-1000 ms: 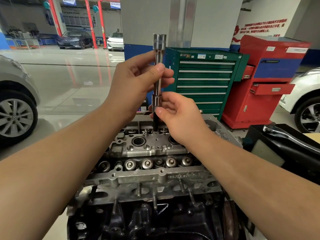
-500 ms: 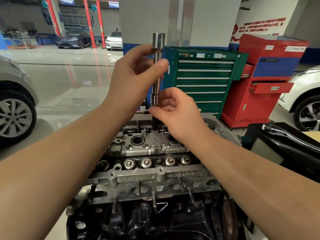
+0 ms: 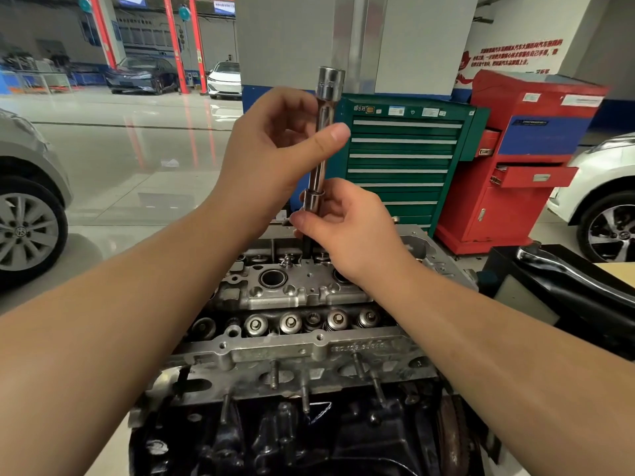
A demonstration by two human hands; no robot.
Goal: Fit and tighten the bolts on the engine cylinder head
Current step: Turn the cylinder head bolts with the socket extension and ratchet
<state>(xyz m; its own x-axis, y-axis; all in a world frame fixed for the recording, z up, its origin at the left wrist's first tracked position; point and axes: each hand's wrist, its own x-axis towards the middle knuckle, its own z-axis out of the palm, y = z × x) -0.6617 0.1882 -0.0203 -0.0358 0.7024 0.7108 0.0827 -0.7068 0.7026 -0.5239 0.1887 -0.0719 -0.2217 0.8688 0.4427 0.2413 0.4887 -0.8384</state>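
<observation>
1. Currently mid-task: the cylinder head (image 3: pixel 295 286) sits centre frame on the engine block (image 3: pixel 275 434).
2. The socket extension (image 3: pixel 323 146) stands upright at its far edge; its dark lower end enters a bolt hole.
3. Left hand (image 3: pixel 275 149) pinches the shaft near the top; right hand (image 3: pixel 347 228) grips the lower collar.
4. No ratchet fitted, so I judge this is hand run-down only; final tightening remains.
5. Cannot tell how many other bolts are seated.
</observation>
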